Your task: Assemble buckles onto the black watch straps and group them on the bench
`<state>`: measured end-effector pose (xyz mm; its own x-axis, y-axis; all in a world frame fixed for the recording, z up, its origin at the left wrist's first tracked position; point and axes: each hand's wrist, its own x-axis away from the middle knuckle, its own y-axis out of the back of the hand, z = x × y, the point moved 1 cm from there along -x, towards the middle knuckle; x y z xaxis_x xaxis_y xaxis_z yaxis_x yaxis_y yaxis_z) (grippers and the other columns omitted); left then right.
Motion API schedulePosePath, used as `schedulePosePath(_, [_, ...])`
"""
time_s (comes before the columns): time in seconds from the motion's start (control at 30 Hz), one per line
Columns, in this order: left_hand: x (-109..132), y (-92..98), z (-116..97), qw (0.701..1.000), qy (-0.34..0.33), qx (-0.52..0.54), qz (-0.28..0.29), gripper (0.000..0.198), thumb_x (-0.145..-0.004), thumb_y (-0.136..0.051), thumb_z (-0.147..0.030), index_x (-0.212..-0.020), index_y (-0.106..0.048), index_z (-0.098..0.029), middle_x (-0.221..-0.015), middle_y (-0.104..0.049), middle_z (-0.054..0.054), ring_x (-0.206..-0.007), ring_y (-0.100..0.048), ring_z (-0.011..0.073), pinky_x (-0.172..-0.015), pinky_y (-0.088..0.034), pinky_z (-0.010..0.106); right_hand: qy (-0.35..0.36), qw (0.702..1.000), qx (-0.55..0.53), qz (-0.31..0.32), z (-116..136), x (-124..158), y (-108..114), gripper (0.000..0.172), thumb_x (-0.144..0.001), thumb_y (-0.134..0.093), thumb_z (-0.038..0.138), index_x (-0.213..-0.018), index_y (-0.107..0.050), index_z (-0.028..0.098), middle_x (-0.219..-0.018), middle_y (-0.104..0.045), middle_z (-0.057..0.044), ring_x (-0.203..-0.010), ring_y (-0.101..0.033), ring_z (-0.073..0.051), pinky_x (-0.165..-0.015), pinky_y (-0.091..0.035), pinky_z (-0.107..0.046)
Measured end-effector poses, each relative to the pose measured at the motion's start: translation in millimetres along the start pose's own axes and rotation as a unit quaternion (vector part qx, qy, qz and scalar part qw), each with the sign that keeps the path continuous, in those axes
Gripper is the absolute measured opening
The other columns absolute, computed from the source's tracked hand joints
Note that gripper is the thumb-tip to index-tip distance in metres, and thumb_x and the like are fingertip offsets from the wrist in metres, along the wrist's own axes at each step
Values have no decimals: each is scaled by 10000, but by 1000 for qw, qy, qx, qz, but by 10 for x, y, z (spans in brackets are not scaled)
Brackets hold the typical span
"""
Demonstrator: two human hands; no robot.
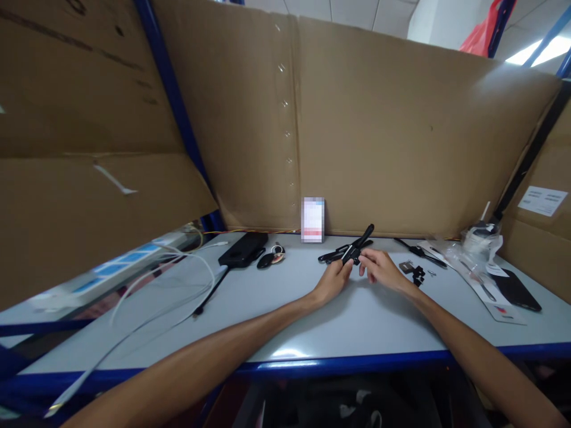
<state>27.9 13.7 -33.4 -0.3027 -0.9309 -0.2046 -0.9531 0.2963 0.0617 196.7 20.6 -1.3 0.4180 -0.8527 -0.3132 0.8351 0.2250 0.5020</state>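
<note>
Long black bar-shaped plastic-looking object (364,236) slants away and rightward from the left hand (334,279) gripping its near end, while the right hand (379,268), fingers bent, sits just beside it, whether pinching unclear

Noted pale grey worktop (339,327) with blue front edge, set against tall cardboard panel (379,131) with vertical seam. Observed further cardboard sheets (66,119) at both sides, blue metal post (165,77) at left, pale ceiling (352,12) overhead, bright light (553,50) at upper right.
</note>
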Motion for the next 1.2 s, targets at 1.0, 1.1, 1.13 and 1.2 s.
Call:
schedulePosePath(1.0, [43,-4,-78,1000,-2,7,20,408,-831,-598,-564,-935,-444,-201,-480,-410,-126,-325,-296,45,-347,-228,175,28,993,103,-42,63,21,-76,295,-976,-427,255,-696,-496,195,-605,-644,23,-425,-497,-91,-553,-390,-220])
schedulePosePath(1.1, [38,-1,-74,1000,-12,7,14,391,-835,-596,-553,-916,-444,-202,-499,-424,-118,-335,-306,46,-348,-238,178,32,993,103,-41,50,25,-72,292,-976,-430,249,-694,-482,197,-602,-642,28,-425,-494,-90,-562,-393,-218])
schedulePosePath(1.13, [34,2,-73,1000,-16,4,11,387,-834,-595,-550,-904,-444,-201,-510,-438,-110,-340,-319,47,-349,-243,180,32,993,102,-41,47,25,-70,289,-977,-429,251,-697,-477,198,-604,-642,29,-423,-493,-91,-560,-392,-218])
schedulePosePath(1.2, [24,7,-70,1000,-25,-7,2,378,-830,-598,-541,-873,-444,-198,-532,-465,-94,-351,-347,50,-354,-255,182,32,994,101,-37,46,25,-68,279,-979,-427,258,-710,-474,201,-613,-647,27,-427,-499,-95,-556,-390,-219])
